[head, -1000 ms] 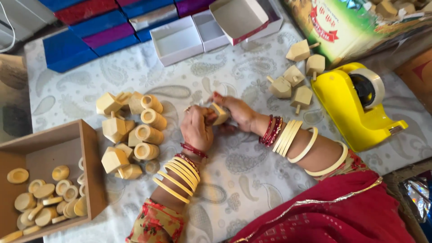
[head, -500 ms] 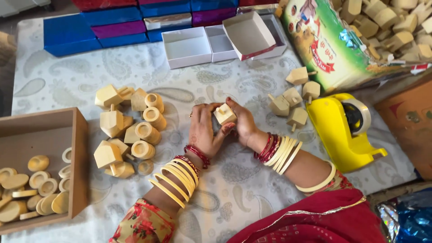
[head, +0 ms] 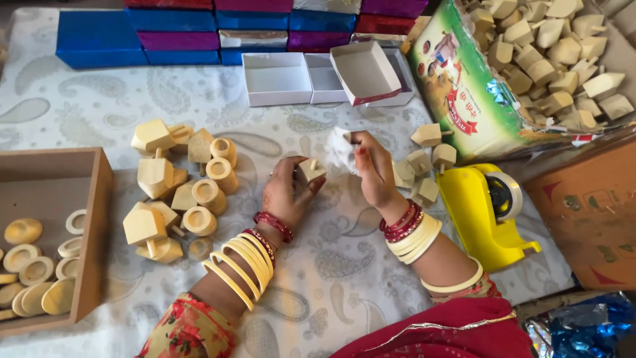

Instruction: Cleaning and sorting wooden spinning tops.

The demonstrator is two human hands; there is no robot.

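My left hand [head: 286, 192] holds a small pale wooden spinning top [head: 310, 170] over the patterned cloth. Just to its right, my right hand [head: 374, 171] pinches a crumpled piece of white tissue paper [head: 339, 150] close to the top. Both wrists carry cream and red bangles. To the left of my hands lies a heap of wooden tops and short wooden cylinders [head: 177, 185]. A few more tops [head: 424, 162] lie right of my right hand.
A yellow tape dispenser [head: 487, 215] stands at the right. Open white boxes [head: 318, 76] and stacked shiny blue, purple and red boxes [head: 179, 30] line the far edge. A brown box of wooden discs [head: 50, 232] sits left. A sack of tops [head: 550, 59] lies upper right.
My hands have lifted slightly apart. The right hand now holds white tissue paper beside the top, which stays in my left hand. The camera view has shifted.
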